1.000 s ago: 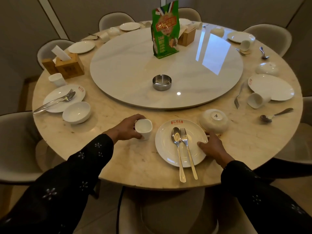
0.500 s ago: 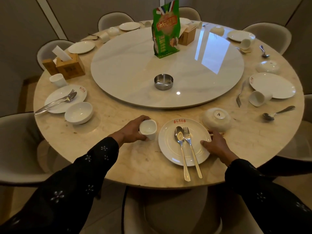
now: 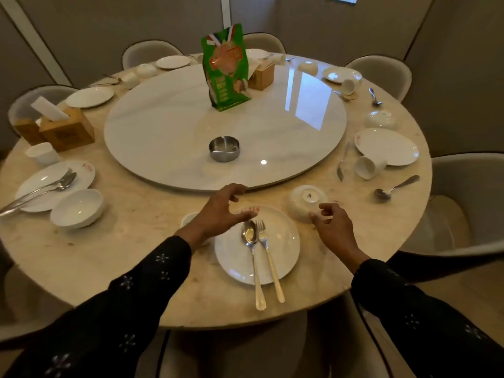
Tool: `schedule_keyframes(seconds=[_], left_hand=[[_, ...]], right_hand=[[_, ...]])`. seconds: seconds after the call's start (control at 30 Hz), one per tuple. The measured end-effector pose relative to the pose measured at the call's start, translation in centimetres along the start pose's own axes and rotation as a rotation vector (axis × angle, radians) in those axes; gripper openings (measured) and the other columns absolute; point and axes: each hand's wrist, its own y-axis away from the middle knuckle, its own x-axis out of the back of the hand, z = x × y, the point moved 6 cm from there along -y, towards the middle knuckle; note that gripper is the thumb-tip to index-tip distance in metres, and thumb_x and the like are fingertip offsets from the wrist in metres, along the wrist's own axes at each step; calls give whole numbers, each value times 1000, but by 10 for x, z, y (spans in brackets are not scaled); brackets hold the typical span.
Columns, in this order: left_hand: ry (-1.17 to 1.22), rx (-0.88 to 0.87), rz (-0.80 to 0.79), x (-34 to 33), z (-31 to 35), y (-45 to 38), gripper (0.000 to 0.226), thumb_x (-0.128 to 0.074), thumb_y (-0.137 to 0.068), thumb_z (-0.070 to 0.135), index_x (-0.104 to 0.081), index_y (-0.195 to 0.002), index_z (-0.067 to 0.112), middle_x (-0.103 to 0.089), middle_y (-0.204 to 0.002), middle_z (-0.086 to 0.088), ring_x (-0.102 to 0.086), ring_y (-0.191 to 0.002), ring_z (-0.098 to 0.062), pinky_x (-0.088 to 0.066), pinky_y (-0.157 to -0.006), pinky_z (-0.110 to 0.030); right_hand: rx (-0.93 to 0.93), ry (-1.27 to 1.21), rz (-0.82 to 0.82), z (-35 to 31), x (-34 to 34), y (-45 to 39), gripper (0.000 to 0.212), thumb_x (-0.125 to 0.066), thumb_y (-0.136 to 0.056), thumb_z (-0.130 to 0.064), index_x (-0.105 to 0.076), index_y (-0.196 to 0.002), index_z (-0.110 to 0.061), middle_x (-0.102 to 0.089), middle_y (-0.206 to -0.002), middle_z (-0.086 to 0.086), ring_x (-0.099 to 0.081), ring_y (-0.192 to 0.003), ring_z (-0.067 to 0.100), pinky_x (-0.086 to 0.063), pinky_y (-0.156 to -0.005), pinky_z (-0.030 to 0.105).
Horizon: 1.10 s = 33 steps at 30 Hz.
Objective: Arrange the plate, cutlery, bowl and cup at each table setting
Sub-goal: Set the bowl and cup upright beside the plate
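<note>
While both hands hover spread and empty, left hand point(image 3: 221, 211) over the plate point(image 3: 283, 241), right hand point(image 3: 334, 225) beside the overturned bowl point(image 3: 305, 199), the marble bench point(image 3: 122, 255) stands ringed by chairs.

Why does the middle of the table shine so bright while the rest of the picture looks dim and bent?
In the head view, the glossy turntable mirrors a window as a pale glare patch, plus one small bright spot near the ashtray; the room itself is dim, the sleeves nearly black; the wide-angle lens bows the table edge and chairs.
</note>
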Motion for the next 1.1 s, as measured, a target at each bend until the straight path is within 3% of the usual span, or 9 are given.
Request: schedule_keyframes(seconds=[0.07, 0.13, 0.23, 0.33, 0.43, 0.6, 0.7, 0.9, 1.1], left_hand=[[33, 4, 20, -28, 21, -16, 65, -78, -74, 45, -52, -129, 23, -57, -122, 7, -57, -104, -8, -44, -77, -14], [48, 42, 40, -58, 37, -33, 63, -76, -77, 44, -51, -130, 21, -58, -121, 3, -57, -101, -9, -43, -75, -15], [52, 139, 91, -98, 53, -59, 60, -72, -82, 40, -49, -132, 16, -57, -127, -4, -56, -106, -14, -45, -84, -23], [15, 264, 115, -126, 56, -81, 63, -66, -87, 40, -44, -138, 10, -50, -139, -11, -50, -125, -25, -43, -102, -34], [-66, 376, 59, -147, 50, -94, 64, -58, -92, 43, -39, -140, 6, -50, -139, -16, -47, -128, -32, -38, -104, -36], [-108, 462, 27, -160, 49, -101, 62, -57, -91, 44, -39, -138, 9, -54, -132, -18, -50, -121, -35, -41, -102, -42], [4, 521, 62, -161, 51, -97, 68, -64, -87, 43, -37, -141, 14, -43, -139, -15, -48, -123, -34, -43, -103, -44], [340, 404, 301, -160, 83, -78, 57, -63, -90, 36, -40, -140, 19, -28, -135, -3, -42, -118, -15, -36, -99, -23], [564, 371, 544, -165, 92, -51, 32, -55, -94, 38, -41, -120, 28, -43, -127, 0, -51, -115, -20, -52, -94, -38]], right_hand=[[20, -10, -7, 0, 12, -15, 41, -66, -89, -30, -54, -126, -16, -54, -123, 6, -58, -99, 18, -46, -68, 17], [28, 9, -37, 3, 18, -32, 43, -64, -90, -32, -53, -128, -16, -53, -129, 8, -57, -105, 20, -48, -81, 26], [5, 44, -127, 11, 18, -53, 50, -62, -91, -36, -48, -135, -16, -49, -139, 9, -53, -120, 26, -46, -99, 38], [6, 81, -216, 18, 15, -68, 55, -57, -93, -38, -42, -141, -15, -46, -144, 11, -49, -127, 29, -42, -102, 38], [33, 139, -296, 23, 13, -76, 56, -50, -97, -38, -37, -145, -12, -43, -147, 12, -42, -133, 29, -35, -105, 35], [51, 55, -372, 21, 13, -81, 52, -50, -97, -40, -43, -141, -13, -52, -138, 6, -50, -122, 23, -39, -93, 28], [-38, -110, -390, 26, 14, -83, 54, -55, -92, -48, -48, -136, -18, -56, -130, 2, -55, -109, 18, -51, -93, 38], [-241, -369, -449, 31, 11, -84, 55, -59, -85, -58, -58, -120, -17, -65, -112, 4, -66, -96, 23, -61, -72, 41], [-130, -373, -371, 18, 15, -71, 61, -62, -74, -68, -55, -114, -23, -56, -120, 7, -63, -98, 21, -61, -68, 37]])
